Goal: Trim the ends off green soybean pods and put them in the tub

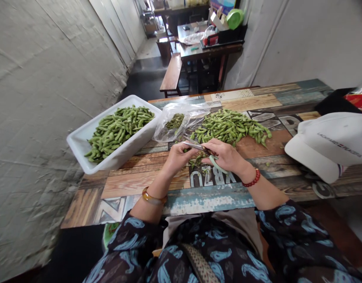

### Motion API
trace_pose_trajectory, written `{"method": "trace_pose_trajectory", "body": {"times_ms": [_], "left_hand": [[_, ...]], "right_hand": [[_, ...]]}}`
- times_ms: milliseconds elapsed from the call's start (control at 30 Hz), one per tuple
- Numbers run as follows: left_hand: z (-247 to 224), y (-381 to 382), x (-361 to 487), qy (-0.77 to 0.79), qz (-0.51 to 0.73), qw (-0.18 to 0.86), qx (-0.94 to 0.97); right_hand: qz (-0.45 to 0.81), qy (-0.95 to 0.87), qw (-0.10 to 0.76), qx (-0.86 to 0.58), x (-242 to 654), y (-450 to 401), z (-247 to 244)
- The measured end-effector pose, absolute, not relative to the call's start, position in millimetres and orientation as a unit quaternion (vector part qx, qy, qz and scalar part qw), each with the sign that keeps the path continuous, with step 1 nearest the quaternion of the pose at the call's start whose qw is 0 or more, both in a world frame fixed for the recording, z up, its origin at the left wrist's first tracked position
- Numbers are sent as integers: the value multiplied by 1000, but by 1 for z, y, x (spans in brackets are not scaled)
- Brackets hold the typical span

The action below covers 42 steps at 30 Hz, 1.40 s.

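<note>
My right hand (pixel 224 155) is wrapped round a pair of scissors (pixel 195 146) with pale green handles, their blades pointing left. Close in front of it, my left hand (pixel 181 155) is closed in a pinch at the blades. A bit of green shows at its fingertips, seemingly a soybean pod, mostly hidden. Just beyond both hands lies a loose heap of green soybean pods (pixel 228 125). Small trimmings (pixel 195 162) are scattered on the tabletop beneath the hands.
At the left, a white plastic tub (pixel 133 147) holds many pods. Beside it, a clear plastic bag (pixel 165 133) contains trimmings (pixel 175 121). A white cap (pixel 331 141) sits on the patterned wooden table (pixel 133 182) at the right. Further back are a bench (pixel 171 72) and another table (pixel 188 49).
</note>
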State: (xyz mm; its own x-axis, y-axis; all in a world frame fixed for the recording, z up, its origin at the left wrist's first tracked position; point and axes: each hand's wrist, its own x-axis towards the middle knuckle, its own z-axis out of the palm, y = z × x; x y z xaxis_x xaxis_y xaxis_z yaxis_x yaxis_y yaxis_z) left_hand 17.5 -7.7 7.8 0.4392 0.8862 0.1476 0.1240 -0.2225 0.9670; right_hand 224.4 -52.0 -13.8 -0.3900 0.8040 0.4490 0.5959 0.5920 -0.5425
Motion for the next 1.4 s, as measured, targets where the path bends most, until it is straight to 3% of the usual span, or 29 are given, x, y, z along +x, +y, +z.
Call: {"method": "trace_pose_trajectory", "body": {"times_ms": [100,300,433,1400], "left_hand": [[7,-5,15,379,412,491,668],[9,-2,13,385,441,672,454],[13,-2,14,364,464,713,378],[12,-11,24,372,457,709,388]], "right_hand": [[145,-807,378,-430,228,-49,-16],[136,-765,442,-448,228,-44,-21],[139,-777,438,-430,224,-46,-22],[86,-803,410,-424,221,-50,-22]]}}
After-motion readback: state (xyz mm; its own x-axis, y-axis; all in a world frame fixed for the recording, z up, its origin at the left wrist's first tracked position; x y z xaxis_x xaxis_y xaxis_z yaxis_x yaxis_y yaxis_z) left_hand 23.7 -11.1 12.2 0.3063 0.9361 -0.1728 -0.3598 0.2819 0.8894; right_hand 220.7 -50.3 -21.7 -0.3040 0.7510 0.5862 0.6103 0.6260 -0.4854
